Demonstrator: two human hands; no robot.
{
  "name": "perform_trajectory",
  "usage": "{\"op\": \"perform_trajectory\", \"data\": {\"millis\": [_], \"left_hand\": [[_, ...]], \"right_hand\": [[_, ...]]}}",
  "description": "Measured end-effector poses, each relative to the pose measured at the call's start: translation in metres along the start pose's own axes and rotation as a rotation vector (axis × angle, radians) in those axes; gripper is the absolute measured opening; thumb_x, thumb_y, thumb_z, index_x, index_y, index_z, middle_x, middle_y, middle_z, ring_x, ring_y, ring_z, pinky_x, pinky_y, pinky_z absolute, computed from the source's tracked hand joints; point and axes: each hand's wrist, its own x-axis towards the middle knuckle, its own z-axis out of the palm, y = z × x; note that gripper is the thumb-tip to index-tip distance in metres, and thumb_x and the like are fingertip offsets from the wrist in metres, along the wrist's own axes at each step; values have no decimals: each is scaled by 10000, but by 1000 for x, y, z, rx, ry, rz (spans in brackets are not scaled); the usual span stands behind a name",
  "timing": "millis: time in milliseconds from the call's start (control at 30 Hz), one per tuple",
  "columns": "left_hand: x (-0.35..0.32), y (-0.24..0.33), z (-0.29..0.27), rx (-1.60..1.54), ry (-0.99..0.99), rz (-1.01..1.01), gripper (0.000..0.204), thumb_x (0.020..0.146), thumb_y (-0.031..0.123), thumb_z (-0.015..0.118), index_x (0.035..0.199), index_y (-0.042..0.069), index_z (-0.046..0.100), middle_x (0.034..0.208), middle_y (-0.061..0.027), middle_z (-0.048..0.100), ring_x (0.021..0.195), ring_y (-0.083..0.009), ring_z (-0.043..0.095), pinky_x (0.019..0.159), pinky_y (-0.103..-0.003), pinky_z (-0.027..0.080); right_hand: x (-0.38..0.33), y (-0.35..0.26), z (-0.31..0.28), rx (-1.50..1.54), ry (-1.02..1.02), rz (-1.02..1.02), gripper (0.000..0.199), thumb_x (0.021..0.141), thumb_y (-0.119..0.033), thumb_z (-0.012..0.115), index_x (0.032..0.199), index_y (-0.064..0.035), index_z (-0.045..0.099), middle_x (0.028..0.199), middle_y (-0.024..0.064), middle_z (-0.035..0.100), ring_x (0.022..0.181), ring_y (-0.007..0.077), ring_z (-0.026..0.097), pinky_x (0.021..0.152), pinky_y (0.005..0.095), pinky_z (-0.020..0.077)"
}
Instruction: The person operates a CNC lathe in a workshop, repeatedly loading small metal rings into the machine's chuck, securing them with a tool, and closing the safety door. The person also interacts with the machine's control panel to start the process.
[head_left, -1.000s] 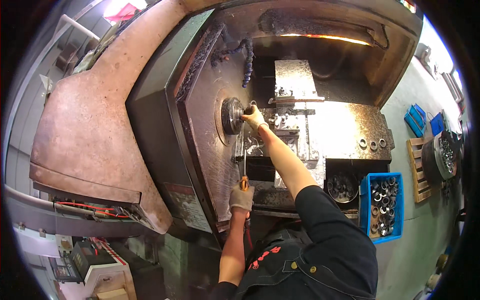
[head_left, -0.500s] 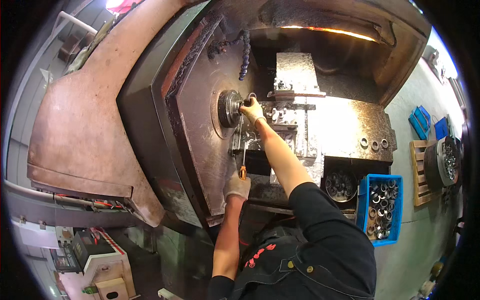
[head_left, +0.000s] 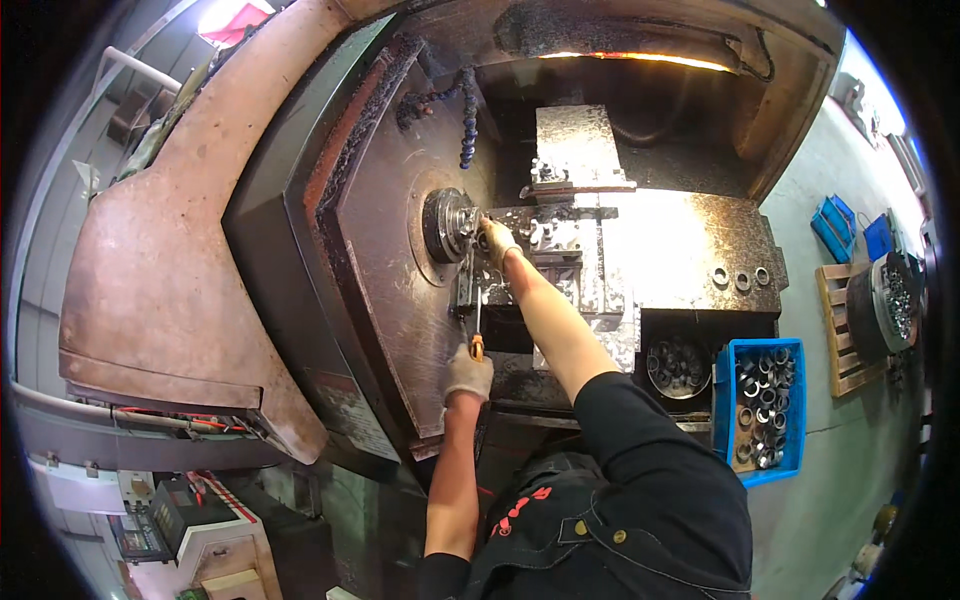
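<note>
While my gloved left hand (head_left: 467,375) clamps an orange-handled tool (head_left: 477,347), my gloved right hand (head_left: 500,244) flanks a round metal chuck (head_left: 438,226), grip unclear.

Single live view: head-worn, left unit of a side-by-side fisheye pair. Sits above the wearer's black-clad torso (head_left: 600,560) at lower edge, faces down and forward into the machine. Range: close; light-gloved left hand (head_left: 468,375) and light-gloved right hand (head_left: 499,245) sit near mid-frame. Coverage: very wide, beige-brown curved metal cover (head_left: 160,290) at left to grey-green smooth floor (head_left: 828,450) at right. Edges bow toward black rim.
</note>
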Motion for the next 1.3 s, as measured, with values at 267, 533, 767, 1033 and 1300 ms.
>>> {"op": "perform_trajectory", "data": {"millis": [267, 533, 767, 1033, 1300], "left_hand": [[11, 0, -15, 36, -98, 23, 272, 706, 238, 513, 925, 87, 571, 899, -204, 597, 861, -363, 565, 754, -428, 444], [33, 30, -20, 66, 17, -8, 287, 702, 229, 510, 938, 76, 571, 930, -203, 592, 884, -364, 563, 772, -426, 436], [65, 37, -20, 284, -4, -5, 327, 705, 271, 507, 957, 82, 593, 970, -192, 594, 919, -339, 571, 795, -411, 439], [88, 15, -11, 272, 35, 2, 329, 700, 279, 504, 943, 70, 580, 971, -202, 588, 925, -354, 562, 797, -416, 436], [75, 7, -6, 224, -37, 38, 341, 697, 282, 504, 958, 77, 580, 987, -210, 578, 945, -354, 551, 810, -417, 430]], "right_hand": [[-51, -15, 16, 117, -182, 73, 239, 865, -321, 461, 864, -99, 550, 701, 24, 536, 570, 130, 493, 478, 272, 402], [-55, -29, 5, -140, -119, 49, 311, 866, -390, 421, 868, -110, 557, 701, 17, 542, 548, 134, 489, 494, 283, 407], [-84, -28, 5, -80, -100, 55, 228, 811, -223, 500, 1006, -107, 527, 900, 59, 556, 719, 178, 547, 547, 330, 461], [-84, -25, -1, 90, -63, 19, 318, 789, -200, 561, 1060, -37, 526, 903, 73, 576, 743, 183, 549, 593, 322, 444], [-72, -9, 3, 188, -81, -18, 218, 780, -213, 620, 927, -63, 561, 735, 28, 573, 598, 148, 535, 505, 285, 438]]}}
